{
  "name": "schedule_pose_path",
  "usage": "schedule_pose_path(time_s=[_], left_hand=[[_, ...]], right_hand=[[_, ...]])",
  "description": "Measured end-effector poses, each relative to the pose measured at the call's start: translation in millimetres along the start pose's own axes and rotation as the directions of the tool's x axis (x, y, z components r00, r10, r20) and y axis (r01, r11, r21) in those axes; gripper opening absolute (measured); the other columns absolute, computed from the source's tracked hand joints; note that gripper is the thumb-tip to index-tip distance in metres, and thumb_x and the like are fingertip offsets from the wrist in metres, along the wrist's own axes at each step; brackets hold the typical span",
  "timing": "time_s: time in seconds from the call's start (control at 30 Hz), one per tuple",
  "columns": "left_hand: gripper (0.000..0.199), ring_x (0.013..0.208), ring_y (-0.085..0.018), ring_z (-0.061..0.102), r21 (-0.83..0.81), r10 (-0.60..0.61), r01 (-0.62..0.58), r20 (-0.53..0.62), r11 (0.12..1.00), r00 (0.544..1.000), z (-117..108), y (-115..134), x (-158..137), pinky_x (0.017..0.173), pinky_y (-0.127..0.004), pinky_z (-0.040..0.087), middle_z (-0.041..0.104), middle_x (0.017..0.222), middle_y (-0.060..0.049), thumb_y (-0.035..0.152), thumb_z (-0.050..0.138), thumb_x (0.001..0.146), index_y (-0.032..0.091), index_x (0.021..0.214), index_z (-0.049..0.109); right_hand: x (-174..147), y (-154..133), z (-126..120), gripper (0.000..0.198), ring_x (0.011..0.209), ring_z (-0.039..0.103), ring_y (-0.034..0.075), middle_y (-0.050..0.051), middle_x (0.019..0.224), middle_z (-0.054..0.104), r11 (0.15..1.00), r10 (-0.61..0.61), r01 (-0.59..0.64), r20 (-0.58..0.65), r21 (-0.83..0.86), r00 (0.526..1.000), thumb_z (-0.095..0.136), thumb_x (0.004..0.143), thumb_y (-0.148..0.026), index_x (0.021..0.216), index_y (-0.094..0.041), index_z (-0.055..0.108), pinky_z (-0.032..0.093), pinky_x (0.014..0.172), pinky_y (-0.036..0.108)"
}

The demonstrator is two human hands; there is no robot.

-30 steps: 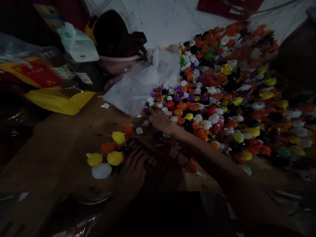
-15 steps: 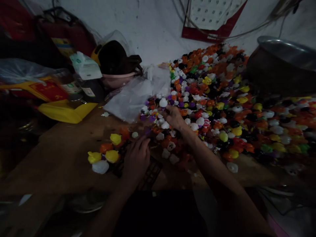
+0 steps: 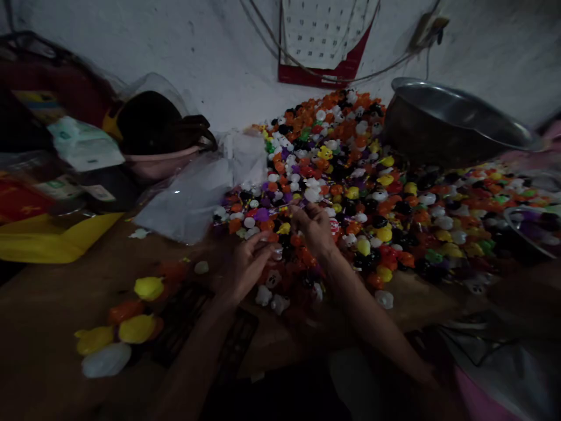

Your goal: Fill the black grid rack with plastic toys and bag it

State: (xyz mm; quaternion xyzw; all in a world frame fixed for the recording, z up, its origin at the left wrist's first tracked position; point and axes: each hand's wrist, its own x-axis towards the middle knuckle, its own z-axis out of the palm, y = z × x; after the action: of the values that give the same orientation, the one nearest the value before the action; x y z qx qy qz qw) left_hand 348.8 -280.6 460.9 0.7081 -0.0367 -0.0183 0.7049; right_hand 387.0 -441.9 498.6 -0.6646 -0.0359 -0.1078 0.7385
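Observation:
A big heap of small plastic figures in orange, white, black, purple and yellow covers the table. At its near edge my left hand has thumb and fingers curled together beside a small pale shiny piece; what they grip is hard to make out. My right hand reaches into the heap, its fingers bent and closed near a thin strip with yellow and orange bits. Whatever lies in those fingers is hidden. Beneath my left forearm lies a dark grid-like tray. Left of it sit several loose figures, among them a yellow one.
Behind my left hand lies a clear plastic bag. A pink basin holding dark items stands at the back left, near a yellow open container. A large metal bowl rests on the heap at right. A calendar hangs on the wall.
My left hand has lifted off the dark tray and moved to the heap's edge. My right hand has drawn nearer, away from a round white figure. The view has swung right.

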Motion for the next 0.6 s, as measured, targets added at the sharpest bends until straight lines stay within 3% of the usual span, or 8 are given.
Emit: schedule_pose_path(time_s=[0.03,0.1,0.17,0.3,0.4,0.47,0.53,0.6], left_hand=[[0.042,0.082,-0.023,0.074,-0.165,-0.043,0.046,0.024,0.985,0.999,7.9,0.5,0.8,0.075,-0.035,0.059,0.077,0.1,-0.009,0.05,0.074,0.078,0.02,0.106,0.069],[0.044,0.099,-0.023,0.073,-0.467,-0.134,0.128,0.02,0.875,0.991,18.3,2.6,6.8,0.082,-0.033,0.059,0.075,0.115,-0.011,0.05,0.08,0.073,0.02,0.101,0.066],[0.038,0.105,-0.024,0.072,-0.6,-0.177,0.115,-0.045,0.792,0.983,20.8,6.4,14.9,0.083,-0.032,0.058,0.076,0.113,-0.01,0.045,0.082,0.071,0.02,0.093,0.065],[0.034,0.099,-0.024,0.073,-0.6,-0.074,-0.027,-0.143,0.8,0.987,12.0,13.4,18.7,0.086,-0.037,0.057,0.076,0.095,-0.003,0.035,0.081,0.064,0.023,0.089,0.062],[0.031,0.08,-0.016,0.069,-0.53,-0.019,-0.067,-0.155,0.845,0.988,8.1,12.6,6.6,0.08,-0.03,0.055,0.069,0.08,0.003,0.03,0.081,0.06,0.022,0.084,0.062],[0.029,0.078,-0.014,0.065,-0.503,-0.004,-0.069,-0.142,0.861,0.99,9.7,9.0,-3.7,0.075,-0.025,0.052,0.068,0.078,0.004,0.028,0.081,0.059,0.021,0.082,0.064],[0.032,0.083,-0.015,0.066,-0.493,-0.011,-0.031,-0.083,0.869,0.996,12.5,4.2,-11.9,0.076,-0.024,0.053,0.07,0.081,0.002,0.03,0.086,0.058,0.019,0.083,0.067],[0.037,0.087,-0.017,0.068,-0.484,-0.025,0.021,-0.002,0.875,1.0,13.5,-0.8,-16.2,0.078,-0.025,0.055,0.072,0.083,-0.001,0.035,0.091,0.057,0.018,0.082,0.07]], right_hand=[[-7.3,3.1,3.2,0.046,0.044,0.041,0.008,-0.007,0.05,0.05,1.0,-0.002,0.002,0.008,0.006,1.0,0.078,0.07,-0.06,0.075,-0.021,0.055,0.034,0.045,0.022],[-23.5,10.8,11.2,0.043,0.048,0.043,0.009,-0.005,0.058,0.054,1.0,-0.002,0.002,0.031,0.0,1.0,0.074,0.075,-0.06,0.083,-0.02,0.059,0.035,0.046,0.023],[-38.7,19.5,16.9,0.039,0.054,0.047,0.012,-0.003,0.065,0.058,0.998,-0.021,0.024,0.044,-0.06,0.999,0.068,0.08,-0.058,0.089,-0.02,0.062,0.038,0.049,0.023],[-58.6,32.5,11.0,0.022,0.064,0.053,0.015,-0.001,0.069,0.058,0.954,-0.097,0.113,0.073,-0.276,0.993,0.062,0.085,-0.042,0.086,-0.02,0.061,0.043,0.057,0.025],[-65.8,32.2,1.6,0.019,0.059,0.051,0.014,-0.003,0.064,0.054,0.938,-0.047,0.077,0.096,-0.339,0.994,0.058,0.088,-0.037,0.079,-0.02,0.057,0.042,0.055,0.024],[-69.8,26.7,1.7,0.02,0.058,0.053,0.013,-0.003,0.064,0.056,0.909,-0.018,0.067,0.122,-0.412,0.992,0.058,0.092,-0.034,0.077,-0.02,0.058,0.042,0.055,0.023],[-73.7,19.4,8.1,0.015,0.066,0.06,0.015,0.0,0.072,0.065,0.82,-0.049,0.124,0.148,-0.559,0.988,0.061,0.092,-0.027,0.08,-0.019,0.063,0.044,0.061,0.023],[-77.0,13.0,17.8,0.006,0.08,0.066,0.018,0.006,0.089,0.073,0.673,-0.092,0.196,0.182,-0.713,0.979,0.063,0.092,-0.021,0.092,-0.017,0.068,0.048,0.068,0.025]])
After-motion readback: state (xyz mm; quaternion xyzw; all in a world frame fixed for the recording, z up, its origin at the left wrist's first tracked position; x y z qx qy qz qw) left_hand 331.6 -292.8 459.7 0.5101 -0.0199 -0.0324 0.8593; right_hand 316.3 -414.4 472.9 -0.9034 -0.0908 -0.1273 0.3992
